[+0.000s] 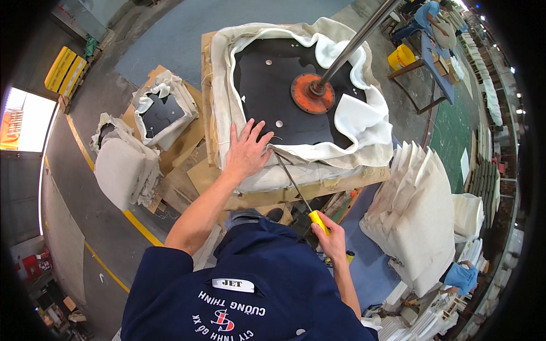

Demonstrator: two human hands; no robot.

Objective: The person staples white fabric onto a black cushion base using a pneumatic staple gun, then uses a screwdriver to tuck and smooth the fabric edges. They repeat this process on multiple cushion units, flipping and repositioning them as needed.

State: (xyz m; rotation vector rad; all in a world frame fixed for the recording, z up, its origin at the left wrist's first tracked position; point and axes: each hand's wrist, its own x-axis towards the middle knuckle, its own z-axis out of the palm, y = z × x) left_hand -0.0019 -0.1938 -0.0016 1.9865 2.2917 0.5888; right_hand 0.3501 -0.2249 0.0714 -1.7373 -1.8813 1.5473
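Note:
A cushion lies on a wooden stand in front of me, its beige fabric cover (220,85) and white lining (355,122) folded up around a black panel (259,108) with round holes. An orange round plate (303,102) on a slanting metal rod (358,40) presses on the panel. My left hand (248,150) rests with fingers spread on the cover's near left edge. In my right hand (333,238) is a screwdriver (317,220) with a yellow handle and a long thin shaft. Its tip reaches the fabric edge just right of my left hand; the exact tip is hidden there.
To the left stand more cushions with black panels (161,115) on cardboard and a pale fabric stack (122,170). A tall pile of beige covers (415,216) stands close on my right. Beyond are a work table (430,62), a yellow bucket (401,57) and other people.

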